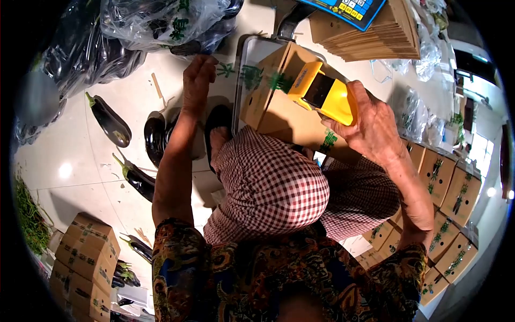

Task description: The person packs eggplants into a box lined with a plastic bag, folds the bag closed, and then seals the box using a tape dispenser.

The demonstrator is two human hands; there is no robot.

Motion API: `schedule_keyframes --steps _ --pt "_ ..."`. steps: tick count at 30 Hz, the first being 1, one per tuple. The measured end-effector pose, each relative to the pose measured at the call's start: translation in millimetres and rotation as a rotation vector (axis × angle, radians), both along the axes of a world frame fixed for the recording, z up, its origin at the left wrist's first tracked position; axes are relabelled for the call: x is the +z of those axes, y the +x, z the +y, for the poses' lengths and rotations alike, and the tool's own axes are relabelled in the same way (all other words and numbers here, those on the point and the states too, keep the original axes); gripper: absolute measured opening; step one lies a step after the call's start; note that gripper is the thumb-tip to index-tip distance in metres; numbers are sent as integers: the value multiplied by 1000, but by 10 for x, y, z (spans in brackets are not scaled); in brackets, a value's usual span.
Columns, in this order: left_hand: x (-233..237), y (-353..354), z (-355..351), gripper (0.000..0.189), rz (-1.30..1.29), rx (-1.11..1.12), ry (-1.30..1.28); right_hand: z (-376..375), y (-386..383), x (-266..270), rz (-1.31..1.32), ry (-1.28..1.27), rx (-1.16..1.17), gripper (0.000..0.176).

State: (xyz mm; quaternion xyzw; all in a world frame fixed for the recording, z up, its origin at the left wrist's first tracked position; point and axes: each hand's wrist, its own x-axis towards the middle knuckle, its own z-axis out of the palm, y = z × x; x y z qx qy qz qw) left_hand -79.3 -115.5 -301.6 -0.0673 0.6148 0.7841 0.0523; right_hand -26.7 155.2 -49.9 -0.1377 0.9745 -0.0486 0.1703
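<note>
My right hand (374,126) is wrapped round a yellow tape dispenser (339,102) held over a cardboard box (289,115). Clear packing tape with green print (250,77) stretches from the dispenser across the box. At its far end, my left hand (197,83) is closed, pinching the tape beyond the box's left side. The box rests on the grey metal platform of a scale (242,59), between my legs. Shadow covers part of its front face.
Several eggplants (110,122) lie on the tiled floor to the left, below plastic bags of eggplants (86,59). A blue scale display (351,9) and flattened cardboard (370,35) are at the top. Stacked boxes stand right (458,193) and lower left (83,257).
</note>
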Motion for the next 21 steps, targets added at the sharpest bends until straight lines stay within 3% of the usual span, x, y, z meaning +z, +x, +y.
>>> schedule_keyframes --steps 3,10,13,16,19,21 --pt "-352 60 110 18 42 -23 -101 -45 -36 -15 -50 0 27 45" --pt "-444 141 477 17 116 29 -407 -33 -8 -88 -43 29 0 44" --pt "-746 151 767 17 349 -43 -601 16 -27 -201 29 -25 53 43" --pt "-700 189 835 18 322 -89 -615 42 -25 -240 51 -35 22 42" --pt "-513 156 743 16 140 -328 -801 22 -57 -256 -9 -36 -9 43" --pt "-530 127 665 19 166 -391 -884 29 -37 -247 13 -64 14 44"
